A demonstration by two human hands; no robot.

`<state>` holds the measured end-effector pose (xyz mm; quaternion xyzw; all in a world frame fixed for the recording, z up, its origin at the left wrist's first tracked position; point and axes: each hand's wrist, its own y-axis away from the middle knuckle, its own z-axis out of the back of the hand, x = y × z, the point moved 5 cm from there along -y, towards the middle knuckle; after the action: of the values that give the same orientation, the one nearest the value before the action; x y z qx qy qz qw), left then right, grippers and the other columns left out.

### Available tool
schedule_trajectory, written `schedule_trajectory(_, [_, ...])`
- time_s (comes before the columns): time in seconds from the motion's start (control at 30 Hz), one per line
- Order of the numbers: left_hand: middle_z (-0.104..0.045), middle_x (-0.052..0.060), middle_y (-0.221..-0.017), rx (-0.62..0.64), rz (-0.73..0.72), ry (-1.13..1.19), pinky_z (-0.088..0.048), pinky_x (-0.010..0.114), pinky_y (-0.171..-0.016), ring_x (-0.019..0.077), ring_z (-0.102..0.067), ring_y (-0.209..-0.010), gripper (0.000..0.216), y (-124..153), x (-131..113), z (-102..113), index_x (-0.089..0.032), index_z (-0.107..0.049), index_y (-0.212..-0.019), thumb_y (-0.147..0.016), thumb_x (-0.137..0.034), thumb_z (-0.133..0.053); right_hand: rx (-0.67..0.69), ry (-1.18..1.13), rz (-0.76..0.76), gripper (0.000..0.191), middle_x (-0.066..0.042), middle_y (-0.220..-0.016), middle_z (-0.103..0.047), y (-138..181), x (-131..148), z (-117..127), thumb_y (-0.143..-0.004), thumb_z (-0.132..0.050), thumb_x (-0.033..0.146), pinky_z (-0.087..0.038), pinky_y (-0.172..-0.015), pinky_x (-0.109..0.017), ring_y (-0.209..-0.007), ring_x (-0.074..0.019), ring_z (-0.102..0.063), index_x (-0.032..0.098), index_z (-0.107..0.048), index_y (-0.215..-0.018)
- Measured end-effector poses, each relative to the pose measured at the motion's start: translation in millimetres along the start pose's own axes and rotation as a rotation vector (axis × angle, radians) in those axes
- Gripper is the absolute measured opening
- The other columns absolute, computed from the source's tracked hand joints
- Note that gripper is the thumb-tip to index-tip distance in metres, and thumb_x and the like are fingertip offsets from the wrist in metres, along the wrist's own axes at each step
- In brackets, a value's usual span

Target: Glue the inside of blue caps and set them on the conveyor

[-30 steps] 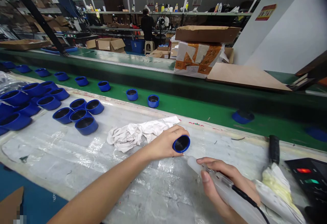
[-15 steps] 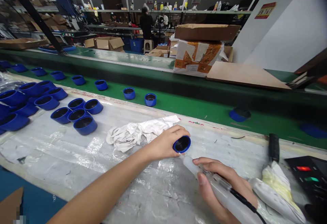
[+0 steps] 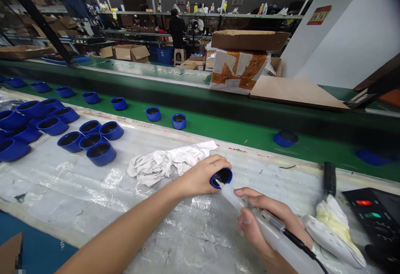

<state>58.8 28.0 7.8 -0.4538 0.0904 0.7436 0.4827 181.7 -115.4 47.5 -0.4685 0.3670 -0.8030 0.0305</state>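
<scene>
Near one white cloth [image 3: 165, 162], left fingers [image 3: 219, 158] pinch one blue cup [image 3: 224, 176], right fingers [image 3: 264, 201] one tool [image 3: 269, 229].

The cloth [image 3: 168, 161] lies on the worktop [image 3: 62, 193]. Just before the cloth's right end, the left hand [image 3: 203, 176] holds a held cup [image 3: 221, 177]; farther right of the cloth and nearer, the right hand [image 3: 278, 211] grips a tool [image 3: 236, 199], its tip at that cup's mouth. Left of the cloth, clustered cups [image 3: 101, 155] stand on the worktop. Behind the cloth, a belt [image 3: 212, 130] carries spaced cups [image 3: 179, 122]. Beyond, right of the cloth, a tray [image 3: 250, 40] sits atop a carton [image 3: 236, 72]. Far right of the cloth lies a control box [image 3: 379, 215].
</scene>
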Motion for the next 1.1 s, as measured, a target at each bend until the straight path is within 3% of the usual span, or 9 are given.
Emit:
schedule_trajectory(0.33, [-0.069,0.010,-0.122,-0.017,-0.049,0.008,-0.054,0.036,-0.102,0.0263,-0.066,-0.117,0.037,0,-1,0,-0.021,-0.064,-0.119,-0.085,-0.015,-0.076,-0.113,-0.064,0.025,0.011,-0.005,-0.101,-0.082,1,-10,-1,-0.096,-0.074,0.023,-0.064,-0.057,-0.028,-0.081,-0.0217,-0.081,0.026,-0.069,-0.105])
schedule_trajectory(0.43, [-0.070,0.011,-0.124,-0.019,-0.046,-0.002,-0.054,0.037,-0.104,0.0269,-0.066,-0.118,0.037,0,0,-1,-0.021,-0.065,-0.120,-0.085,-0.018,-0.077,-0.146,-0.066,0.020,0.011,-0.007,-0.102,-0.081,0,-12,0,-0.096,-0.075,0.024,-0.064,-0.056,-0.031,-0.075,-0.0211,-0.079,0.025,-0.068,-0.105])
schedule_trajectory(0.6, [-0.071,0.011,-0.125,-0.030,-0.045,-0.003,-0.054,0.038,-0.104,0.0274,-0.067,-0.118,0.039,-1,1,-1,-0.021,-0.065,-0.122,-0.085,-0.020,-0.077,-0.183,-0.070,-0.003,0.012,-0.008,-0.101,-0.081,-2,-14,3,-0.095,-0.076,0.023,-0.055,-0.045,-0.027,-0.053,-0.0122,-0.066,0.021,-0.069,-0.105])
schedule_trajectory(0.77, [-0.072,0.010,-0.126,-0.032,-0.040,-0.006,-0.054,0.039,-0.106,0.0278,-0.067,-0.120,0.041,0,2,-1,-0.022,-0.065,-0.124,-0.085,-0.021,-0.076,-0.177,-0.047,-0.039,0.012,-0.007,-0.103,-0.081,-1,-12,6,-0.096,-0.075,0.024,-0.057,-0.049,-0.026,-0.069,-0.0175,-0.076,0.023,-0.069,-0.106])
schedule_trajectory(0.93, [-0.071,0.011,-0.125,-0.037,-0.056,-0.011,-0.054,0.039,-0.106,0.0279,-0.067,-0.120,0.039,0,2,0,-0.022,-0.064,-0.124,-0.087,-0.022,-0.075,-0.145,-0.001,-0.076,0.011,-0.007,-0.108,-0.081,-4,-11,10,-0.098,-0.074,0.024,-0.057,-0.049,-0.026,-0.051,-0.0100,-0.065,0.023,-0.067,-0.106])
schedule_trajectory(1.1, [-0.071,0.012,-0.123,-0.036,-0.064,-0.014,-0.055,0.038,-0.104,0.0272,-0.067,-0.119,0.035,-1,-1,1,-0.020,-0.064,-0.120,-0.087,-0.020,-0.075,-0.121,0.018,-0.070,0.011,-0.007,-0.103,-0.081,-6,-14,13,-0.097,-0.074,0.027,-0.055,-0.045,-0.027,-0.053,-0.0138,-0.069,0.024,-0.068,-0.105])
